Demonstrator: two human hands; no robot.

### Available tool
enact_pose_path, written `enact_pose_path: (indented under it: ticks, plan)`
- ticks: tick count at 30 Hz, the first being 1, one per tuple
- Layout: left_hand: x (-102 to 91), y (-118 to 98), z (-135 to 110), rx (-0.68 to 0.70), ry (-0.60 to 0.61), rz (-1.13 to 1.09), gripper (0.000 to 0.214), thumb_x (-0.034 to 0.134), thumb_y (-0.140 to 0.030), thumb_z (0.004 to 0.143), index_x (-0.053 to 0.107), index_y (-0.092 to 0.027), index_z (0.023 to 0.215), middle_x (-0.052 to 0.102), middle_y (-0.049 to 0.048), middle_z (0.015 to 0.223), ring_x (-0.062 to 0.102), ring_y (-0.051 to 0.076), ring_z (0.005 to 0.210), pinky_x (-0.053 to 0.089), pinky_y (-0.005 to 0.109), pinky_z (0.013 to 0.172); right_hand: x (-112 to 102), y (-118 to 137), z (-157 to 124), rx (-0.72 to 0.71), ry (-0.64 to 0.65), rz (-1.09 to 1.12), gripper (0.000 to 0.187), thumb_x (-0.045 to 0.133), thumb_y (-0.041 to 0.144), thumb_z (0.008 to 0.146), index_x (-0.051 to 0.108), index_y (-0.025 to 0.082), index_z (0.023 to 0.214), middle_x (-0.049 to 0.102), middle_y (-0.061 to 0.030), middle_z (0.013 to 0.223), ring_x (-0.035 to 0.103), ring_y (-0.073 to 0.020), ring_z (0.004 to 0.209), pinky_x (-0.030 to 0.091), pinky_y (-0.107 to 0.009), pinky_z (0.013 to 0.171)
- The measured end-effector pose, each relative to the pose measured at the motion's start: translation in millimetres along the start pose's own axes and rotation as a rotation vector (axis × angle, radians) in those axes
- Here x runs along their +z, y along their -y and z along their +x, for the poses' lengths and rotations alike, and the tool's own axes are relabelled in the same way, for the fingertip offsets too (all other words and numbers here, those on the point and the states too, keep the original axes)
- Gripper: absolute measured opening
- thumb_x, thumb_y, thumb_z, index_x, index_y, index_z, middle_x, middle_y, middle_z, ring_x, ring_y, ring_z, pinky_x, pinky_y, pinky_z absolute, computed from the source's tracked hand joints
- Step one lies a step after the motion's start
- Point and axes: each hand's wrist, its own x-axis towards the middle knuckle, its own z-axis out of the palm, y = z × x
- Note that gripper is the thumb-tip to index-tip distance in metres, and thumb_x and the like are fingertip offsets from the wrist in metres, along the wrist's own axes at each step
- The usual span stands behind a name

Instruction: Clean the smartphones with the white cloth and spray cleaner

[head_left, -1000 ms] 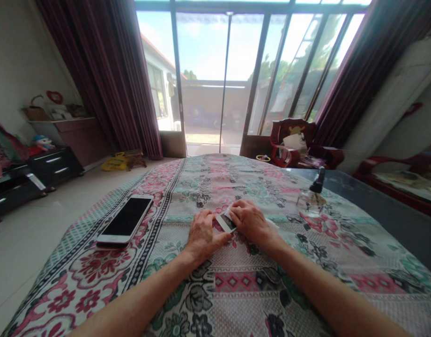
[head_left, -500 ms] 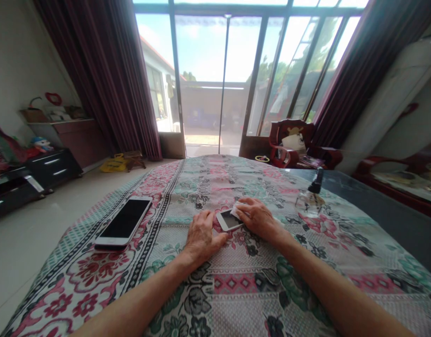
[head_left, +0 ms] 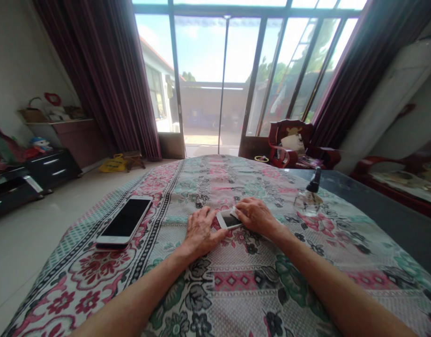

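Observation:
A small white phone (head_left: 227,219) lies face up on the flowered cloth (head_left: 236,290) in the middle of the table. My left hand (head_left: 200,230) rests on the cloth with its fingers curled against the phone's left end. My right hand (head_left: 255,215) lies over the phone's right part, fingers pressed down on a white wipe (head_left: 234,212) on the screen. A larger white phone (head_left: 126,221) with a dark screen lies face up to the left, away from both hands.
A clear glass spray bottle (head_left: 309,198) with a black top stands to the right, near the dark bare table edge (head_left: 384,210). A red wooden chair (head_left: 293,145) stands beyond. Low dark cabinets (head_left: 43,171) line the left wall.
My right hand with the wipe has slid back and forth across the small phone's screen. The left hand has stayed at the phone's left end. The view has shifted slightly.

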Motion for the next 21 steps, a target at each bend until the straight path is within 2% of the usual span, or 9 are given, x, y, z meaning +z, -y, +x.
enact_pose_path:
  ticks: [4,8,12,16,21]
  plan:
    - [-5.0,8,2,0.084,0.062,-0.014,0.059,0.062,-0.053,0.076,0.052,-0.029,0.129,0.049,0.0051,0.132,0.045,0.029,0.120,0.036,0.042,0.101,-4,9,-12,-0.071,-0.018,0.091,0.019,0.054,0.029,0.087,0.072,0.022,0.090,0.069,-0.0049,0.096,0.058,-0.0185,0.094,0.041,-0.034,0.090]
    - [-6.0,12,3,0.092,0.072,-0.018,0.063,0.064,-0.055,0.074,0.052,-0.027,0.130,0.048,0.0067,0.135,0.043,0.030,0.122,0.034,0.044,0.103,-10,25,-19,-0.182,0.013,0.141,0.020,0.053,0.029,0.089,0.071,0.024,0.096,0.067,-0.0040,0.104,0.057,-0.0181,0.098,0.039,-0.037,0.095]
    - [-4.5,13,4,0.079,0.073,-0.030,0.063,0.065,-0.054,0.074,0.052,-0.027,0.130,0.048,0.0074,0.136,0.044,0.029,0.123,0.034,0.044,0.104,-1,32,-8,-0.227,0.017,0.131,0.022,0.050,0.028,0.091,0.069,0.024,0.103,0.066,-0.0036,0.111,0.055,-0.0187,0.102,0.038,-0.038,0.096]
    - [-4.3,13,4,0.077,0.074,-0.041,0.064,0.066,-0.055,0.073,0.052,-0.029,0.130,0.048,0.0060,0.135,0.044,0.029,0.123,0.034,0.045,0.104,9,32,3,-0.263,0.006,0.132,0.025,0.044,0.026,0.094,0.068,0.022,0.102,0.067,-0.0046,0.110,0.055,-0.0183,0.100,0.038,-0.037,0.095]
    - [-2.5,15,4,0.056,0.060,-0.060,0.064,0.067,-0.053,0.071,0.055,-0.027,0.128,0.048,0.0065,0.136,0.043,0.030,0.125,0.033,0.045,0.106,-5,35,-11,-0.362,0.055,0.207,0.021,0.047,0.023,0.093,0.068,0.023,0.095,0.067,-0.0020,0.111,0.056,-0.0159,0.099,0.038,-0.035,0.095]
